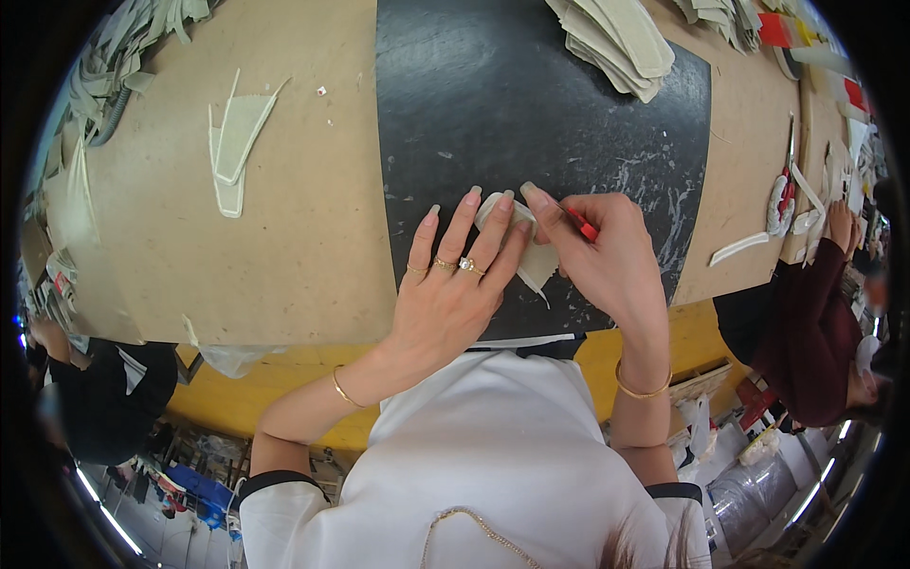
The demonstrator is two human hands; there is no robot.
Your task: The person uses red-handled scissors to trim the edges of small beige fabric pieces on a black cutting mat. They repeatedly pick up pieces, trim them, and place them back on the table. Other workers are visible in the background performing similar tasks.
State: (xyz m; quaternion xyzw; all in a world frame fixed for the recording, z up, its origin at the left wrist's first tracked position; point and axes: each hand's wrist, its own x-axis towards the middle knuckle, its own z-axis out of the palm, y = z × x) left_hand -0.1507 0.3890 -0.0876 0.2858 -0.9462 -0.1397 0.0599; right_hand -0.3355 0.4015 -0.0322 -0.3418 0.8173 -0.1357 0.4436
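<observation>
Both mid-frame: left hand (453,296) spread flat on pale fabric piece (540,262), right hand (611,251) clamped on red tool (585,227).

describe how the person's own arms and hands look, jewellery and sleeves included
The left hand and the right hand are ungloved, with long nails. Three gold-coloured rings show on the left hand, one set with a clear stone. A thin gold-coloured bangle circles each wrist. The short white fabric sleeves end in black bands.
</observation>
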